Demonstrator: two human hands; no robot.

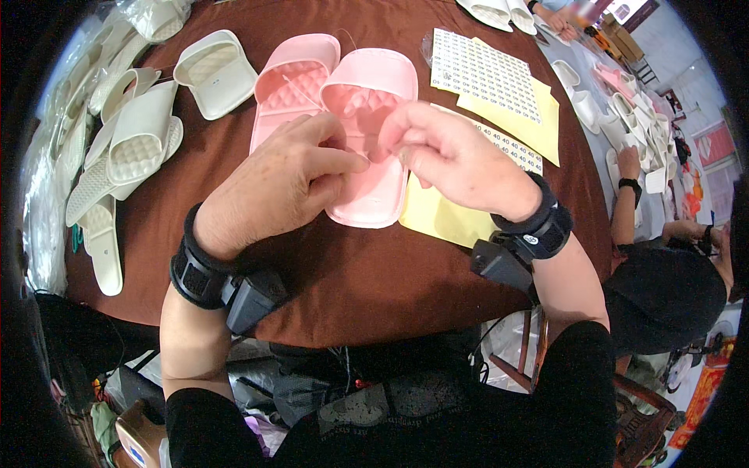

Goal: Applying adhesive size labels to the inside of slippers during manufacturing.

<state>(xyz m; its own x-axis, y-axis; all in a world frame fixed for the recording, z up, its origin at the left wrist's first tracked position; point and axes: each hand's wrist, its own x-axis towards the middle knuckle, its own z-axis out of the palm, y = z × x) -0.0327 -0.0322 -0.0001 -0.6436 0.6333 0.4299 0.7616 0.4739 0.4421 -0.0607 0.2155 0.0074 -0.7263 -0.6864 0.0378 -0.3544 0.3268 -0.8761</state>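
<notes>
A pair of pink slippers lies on the brown cloth before me, the left slipper (273,118) partly under the right slipper (370,204). My left hand (265,179) is over both, with thumb and fingers pinched above the right one's footbed. Facing it, my right hand (464,165) has its fingers curled together at that slipper's right edge. Whatever either pinch holds is too small or hidden to make out. A thin pale strand crosses the left slipper's strap. Beside my right hand lie sheets of small printed labels (484,66) on yellow backing (445,222).
White slippers (144,136) lie on the left of the brown tablecloth (374,288), near clear plastic bags (47,210). A single white slipper (217,82) sits behind my left hand. At right, another person (663,300) works at a grey table with many white slippers (647,148).
</notes>
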